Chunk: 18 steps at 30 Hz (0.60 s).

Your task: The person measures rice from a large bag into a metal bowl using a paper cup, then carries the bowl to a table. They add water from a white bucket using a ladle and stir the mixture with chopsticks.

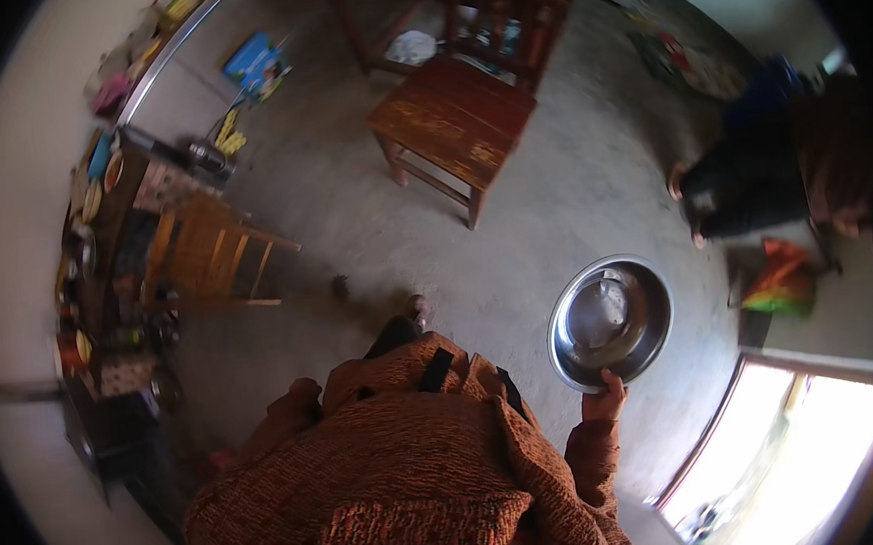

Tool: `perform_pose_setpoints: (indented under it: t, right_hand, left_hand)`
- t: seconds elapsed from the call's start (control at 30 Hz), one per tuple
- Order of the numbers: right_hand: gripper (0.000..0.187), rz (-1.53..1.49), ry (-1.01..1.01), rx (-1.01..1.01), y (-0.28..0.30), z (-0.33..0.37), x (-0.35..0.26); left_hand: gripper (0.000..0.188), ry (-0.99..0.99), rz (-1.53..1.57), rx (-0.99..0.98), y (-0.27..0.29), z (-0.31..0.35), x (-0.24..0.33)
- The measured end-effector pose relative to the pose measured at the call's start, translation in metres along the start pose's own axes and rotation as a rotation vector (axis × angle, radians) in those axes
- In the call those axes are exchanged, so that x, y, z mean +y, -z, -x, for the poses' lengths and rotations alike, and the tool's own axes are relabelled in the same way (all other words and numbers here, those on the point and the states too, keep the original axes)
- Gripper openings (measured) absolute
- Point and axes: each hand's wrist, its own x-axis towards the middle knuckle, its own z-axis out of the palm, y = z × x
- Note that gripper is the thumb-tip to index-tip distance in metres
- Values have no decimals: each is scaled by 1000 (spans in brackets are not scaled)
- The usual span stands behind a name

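My right hand (pixel 605 399) grips the near rim of a round, shiny metal basin (pixel 560 350), with the thumb over the edge. The basin is tilted so its inside faces up toward me, and it hangs above the concrete floor to my right. A pale, bright patch shows on its bottom; I cannot tell if it is water or a reflection. At my left side, my left hand (pixel 306 388) hangs low beside my brown coat. Its fingers are too dark and small to make out, and nothing visible is near them.
Ahead stands a reddish wooden chair (pixel 457 116) by a table. To the left, a small wooden chair (pixel 210 248) sits beside a cluttered counter. Another person (pixel 751 178) is at the right, near an orange and green bag (pixel 782 279). A bright doorway (pixel 777 451) lies at lower right.
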Motion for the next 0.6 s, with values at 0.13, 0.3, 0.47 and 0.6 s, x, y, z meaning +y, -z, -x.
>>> perform_pose_setpoints:
  t: [0.13,0.3,0.47,0.6]
  right_hand:
    - [31,665,100,-193,-69,3,7]
    - [33,320,-177,-226,-229,-65,60]
    - [41,276,-397,-222,-310,-89,122]
    - [40,261,-419,-226,-358,-96,157]
  left_hand:
    - [36,-27,380,-97,-95,-42,-3]
    - [40,-201,432,185,-44,-91,-12]
    - [49,17,1136,301,-70,-184,-47]
    - [49,121,1673,528,24,-150,-118]
